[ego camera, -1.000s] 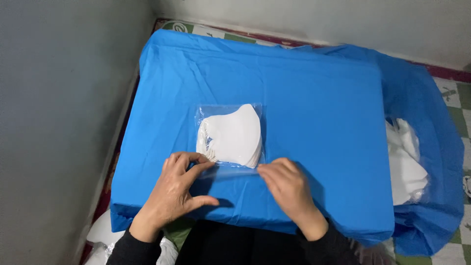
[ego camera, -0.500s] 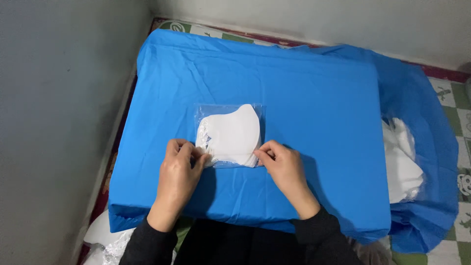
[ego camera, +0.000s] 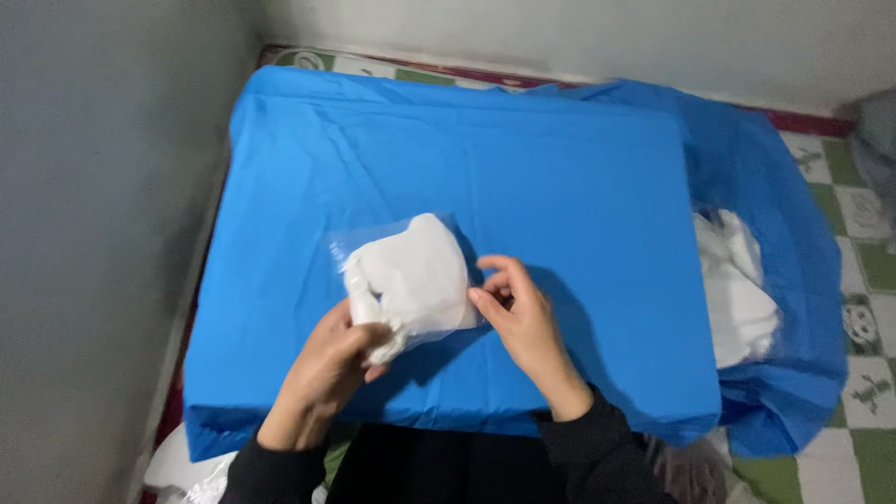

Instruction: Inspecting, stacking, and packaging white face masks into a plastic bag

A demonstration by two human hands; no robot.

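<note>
**Inspector:** Sleeves first: black, both at the near edge. Report the hands.

**Assistant:** Left hand is closed round the lower left corner of the bag, fingers curled under it, thumb on top. That corner is bunched in the grip. Right hand sits just right of the bag, fingers bent, fingertips pinching the bag's right edge.

**Inspector:** Contents?

**Assistant:** Clear plastic bag with a white mask inside, curved along its top. The bag is tilted, its lower left end raised in the left hand, its upper part reaching away from the person. Its shadow falls on the cloth below, between the two hands. Whether the far end touches the cloth, I cannot tell.

**Inspector:** Position relative to the hands?

**Assistant:** It lies above and right of the left hand, and directly left of the right hand. Both hands touch it.

**Inspector:** Surface?

**Assistant:** Table under a blue cloth, creased, draped over the near edge and both sides. The bag is over the near half, left of centre.

**Inspector:** Further out?

**Assistant:** To the right, a blue sack open at the top, holding a white pile. Beyond it, tiled floor, green and white. Grey wall close on the left, pale wall at the far end.
</note>
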